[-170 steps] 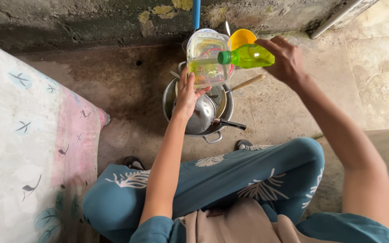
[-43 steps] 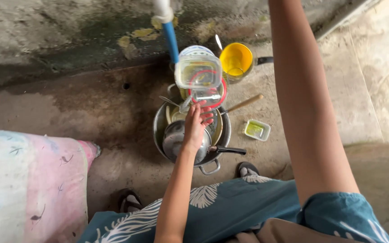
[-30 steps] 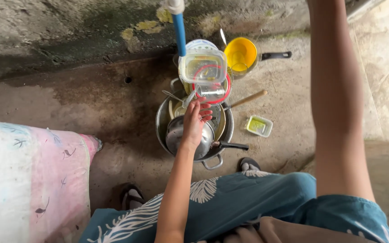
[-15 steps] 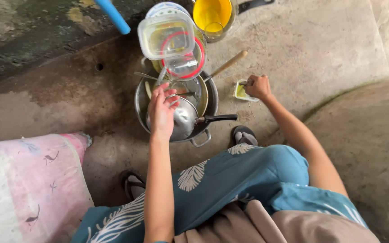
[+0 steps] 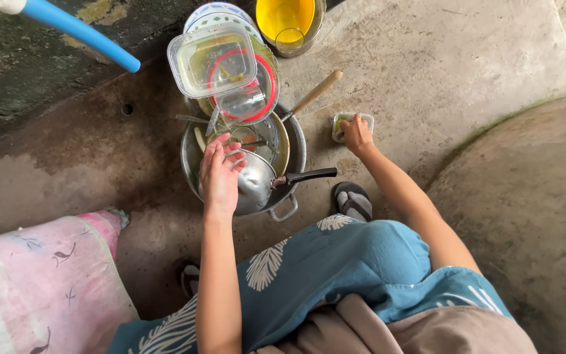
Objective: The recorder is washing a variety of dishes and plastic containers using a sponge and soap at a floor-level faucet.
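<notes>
A big steel pot [image 5: 294, 137] on the concrete floor is heaped with dirty dishes. My left hand [image 5: 219, 174] lies flat, fingers spread, on an upturned steel pan [image 5: 257, 182] with a black handle in that pot. My right hand [image 5: 358, 134] reaches into a small square tray [image 5: 340, 123] of yellow-green liquid on the floor to the right of the pot; its fingers are curled, and what they pinch is hidden. A clear square plastic container [image 5: 211, 60] leans on top of the heap over a red-rimmed lid [image 5: 268, 78].
A blue pipe [image 5: 80, 33] slants in from the upper left by the stained wall. A yellow cup [image 5: 287, 16] stands behind the pile, and a wooden handle [image 5: 312, 93] sticks out of it. A pink patterned cloth [image 5: 40, 275] lies at lower left. My sandalled foot [image 5: 352, 200] is near the pot.
My right hand came down from out of view and now reaches into the small tray. The view tilted lower and left. My left hand stays on the pan.
</notes>
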